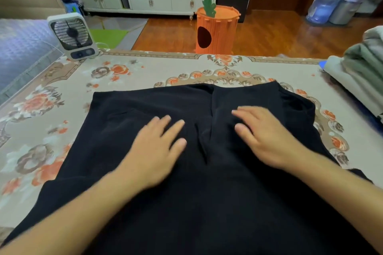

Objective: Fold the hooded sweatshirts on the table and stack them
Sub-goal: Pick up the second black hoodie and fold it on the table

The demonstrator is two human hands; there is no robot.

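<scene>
Two hands (157, 147) (267, 138) flat on one black sweatshirt (207, 203).

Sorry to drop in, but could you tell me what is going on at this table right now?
A person is working on a black sweatshirt spread on the floral-covered table. The left hand and the right hand lie flat on it with straight fingers, either side of a crease down the middle, apparently smoothing it. A stack of folded garments sits at the table's right edge, and a small fan stands at the far left corner.
</scene>
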